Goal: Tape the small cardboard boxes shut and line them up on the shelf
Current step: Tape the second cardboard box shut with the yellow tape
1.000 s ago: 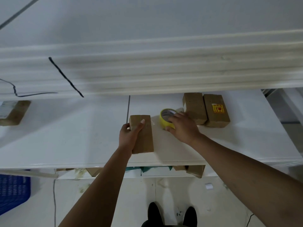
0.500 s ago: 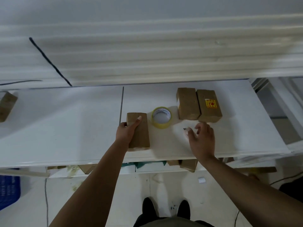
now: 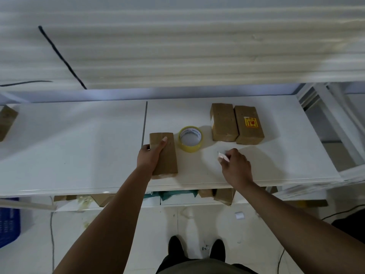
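Note:
A small brown cardboard box [image 3: 166, 155] lies near the front edge of the white shelf [image 3: 79, 151]. My left hand [image 3: 151, 156] grips it, thumb on its left side and fingers over its top. A yellow tape roll [image 3: 190, 138] lies flat just right of the box, with no hand on it. Further right, my right hand [image 3: 236, 167] pinches a small white object [image 3: 223, 156] at the shelf surface. Two more cardboard boxes stand side by side at the back right, a plain one [image 3: 224, 122] and one with a yellow sticker [image 3: 249, 125].
Another brown box [image 3: 7, 121] shows at the far left edge of the shelf. Loose cardboard boxes [image 3: 224, 195] sit on the level below. A blue crate [image 3: 8, 220] stands on the floor at left. The upper shelf board [image 3: 177, 56] overhangs the back.
My right hand let go of the tape roll, moved right along the shelf and took hold of the small white object. My left hand stays on the box.

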Demonstrator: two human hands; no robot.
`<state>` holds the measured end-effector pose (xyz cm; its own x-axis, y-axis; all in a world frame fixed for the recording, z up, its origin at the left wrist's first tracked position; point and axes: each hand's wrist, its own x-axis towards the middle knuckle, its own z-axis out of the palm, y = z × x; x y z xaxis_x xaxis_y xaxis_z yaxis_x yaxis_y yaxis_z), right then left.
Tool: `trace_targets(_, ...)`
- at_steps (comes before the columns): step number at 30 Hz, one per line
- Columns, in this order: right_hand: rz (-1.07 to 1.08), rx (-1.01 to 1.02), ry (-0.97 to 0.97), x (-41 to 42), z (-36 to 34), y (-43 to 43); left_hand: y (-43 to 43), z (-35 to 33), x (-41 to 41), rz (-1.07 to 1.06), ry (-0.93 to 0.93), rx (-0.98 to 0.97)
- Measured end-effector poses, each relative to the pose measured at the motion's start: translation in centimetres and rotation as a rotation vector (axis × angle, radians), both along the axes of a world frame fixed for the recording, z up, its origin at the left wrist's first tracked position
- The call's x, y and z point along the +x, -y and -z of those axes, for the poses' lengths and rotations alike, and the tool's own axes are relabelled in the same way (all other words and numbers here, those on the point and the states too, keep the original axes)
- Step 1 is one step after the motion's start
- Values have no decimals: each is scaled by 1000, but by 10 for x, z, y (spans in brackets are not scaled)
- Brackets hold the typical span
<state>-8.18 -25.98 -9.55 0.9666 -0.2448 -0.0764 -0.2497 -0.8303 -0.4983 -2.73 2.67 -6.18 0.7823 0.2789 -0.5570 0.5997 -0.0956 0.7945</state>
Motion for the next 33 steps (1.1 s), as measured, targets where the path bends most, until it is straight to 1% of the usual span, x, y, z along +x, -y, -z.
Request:
trace_targets(1,-9,48,-6,0,-4,-5,0,0,-1,1,4,1)
trace_targets(3,-28,214,8,0,-18,-23,-1,0,-2,5,14,4)
trace_targets(5,-93,371,42,5,-30,-47,-1,-2,-3,10,20,6)
trace_targets(7,-179,425,36,13,-38,-74,-2,-3,-5,15,22,4)
trace_targets(10,-221,419,20,32,-40,-104,-5,-2,-7,21,22,-8)
trace_targets(13,-235,372,34,46,-36,-116,-6,-1,-7,36,20,-3)
trace_targets(22,-294,312,122,62,-33,-126,-9,-4,-8,56,29,7)
trace_targets(25,-307,304,129,62,-34,-126,-9,-3,-8,60,29,9)
trace_targets(30,-374,349,119,61,-31,-123,-10,2,-6,63,14,6)
trace_targets(33,-418,294,108,62,-28,-120,-9,0,-6,74,12,17)
